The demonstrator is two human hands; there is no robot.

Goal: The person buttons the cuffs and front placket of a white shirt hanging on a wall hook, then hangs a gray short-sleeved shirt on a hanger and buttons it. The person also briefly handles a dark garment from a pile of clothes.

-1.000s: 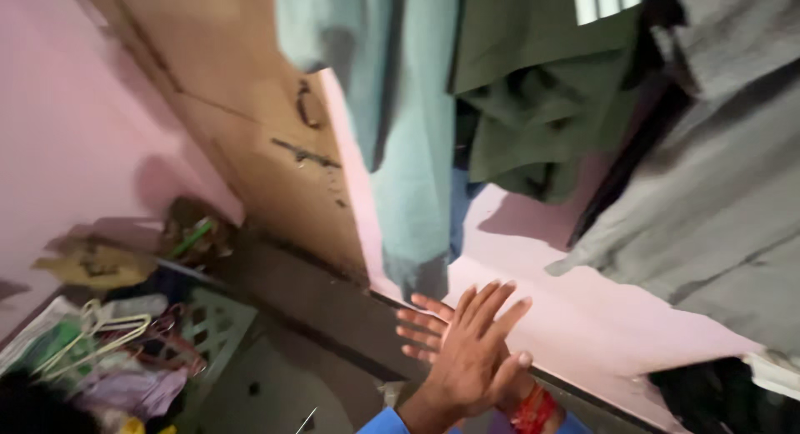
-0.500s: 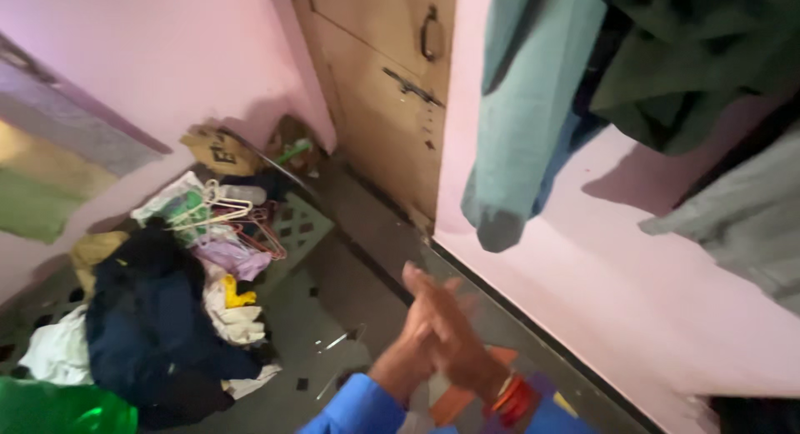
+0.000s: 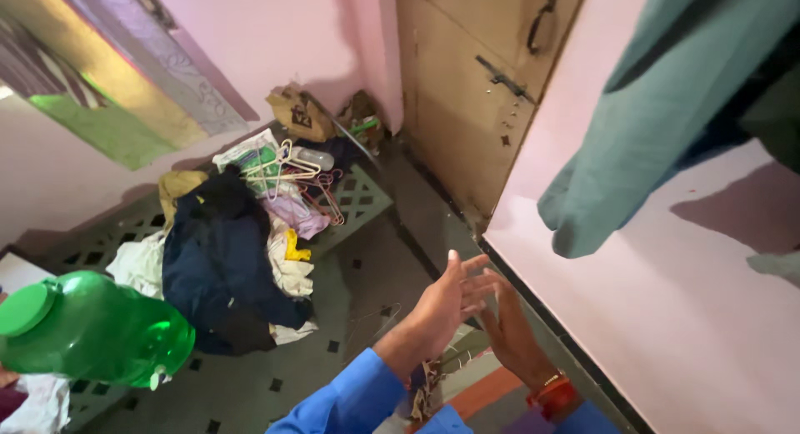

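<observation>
Both hands are raised in front of the body, empty and flat, fingers stretched. The left hand (image 3: 446, 301) and the right hand (image 3: 510, 330) nearly meet at the fingertips, palms turned toward each other, holding nothing. Nearest to them, at about nine o'clock on the floor, lies a pile of clothes (image 3: 229, 251) topped by a dark blue garment, with a bundle of hangers (image 3: 287, 167) at its far end near eleven o'clock. A green bottle (image 3: 87, 326) sits low at eight o'clock. A teal garment (image 3: 650, 142) hangs at two o'clock beside the wooden door (image 3: 475, 84). Reaching the pile well would mean bending left and gripping one garment at a time.
</observation>
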